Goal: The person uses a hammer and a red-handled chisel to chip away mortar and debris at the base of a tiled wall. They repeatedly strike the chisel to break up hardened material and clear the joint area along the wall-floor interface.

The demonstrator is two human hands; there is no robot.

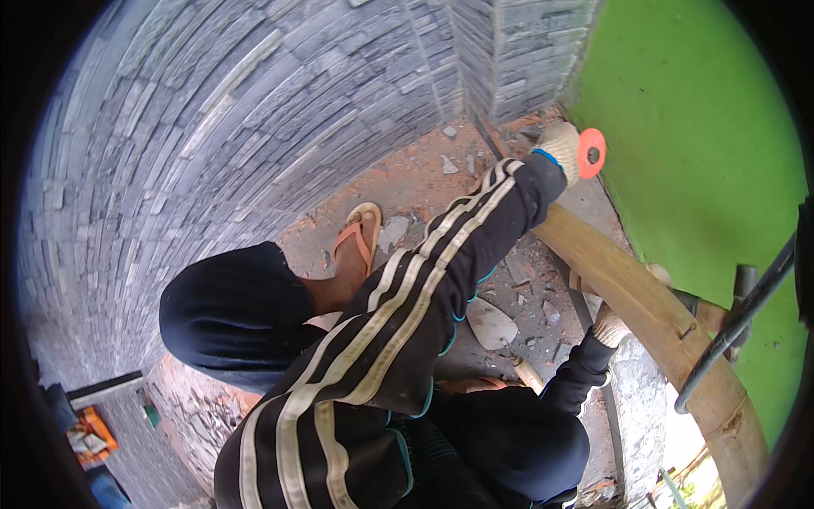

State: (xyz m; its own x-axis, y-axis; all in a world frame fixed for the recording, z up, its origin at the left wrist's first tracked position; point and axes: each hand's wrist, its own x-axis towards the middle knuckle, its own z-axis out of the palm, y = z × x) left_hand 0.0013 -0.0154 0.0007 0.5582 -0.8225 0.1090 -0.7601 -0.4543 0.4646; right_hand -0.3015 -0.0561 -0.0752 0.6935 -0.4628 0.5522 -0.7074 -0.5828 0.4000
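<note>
My left hand (557, 146), in a pale knit glove with a blue cuff edge, is closed around a chisel (592, 155). An orange disc guard surrounds its dark metal head, seen nearly end-on; its lower part is hidden behind the hand. Lower right, my right hand (609, 326), gloved alike, is partly covered by a bamboo pole (632, 267) crossing in front. It grips a hammer whose metal head (745, 293) shows beyond the pole, beside a green wall (704, 127). Most of the hammer's handle is hidden.
Grey stone cladding (280, 102) covers the wall at left. Broken chips (449, 165) litter the floor around my sandalled foot (360, 233). A pale rounded flat piece (492, 324) and a wooden handle (527, 374) lie between my knees. A dark rod (738, 327) crosses the pole.
</note>
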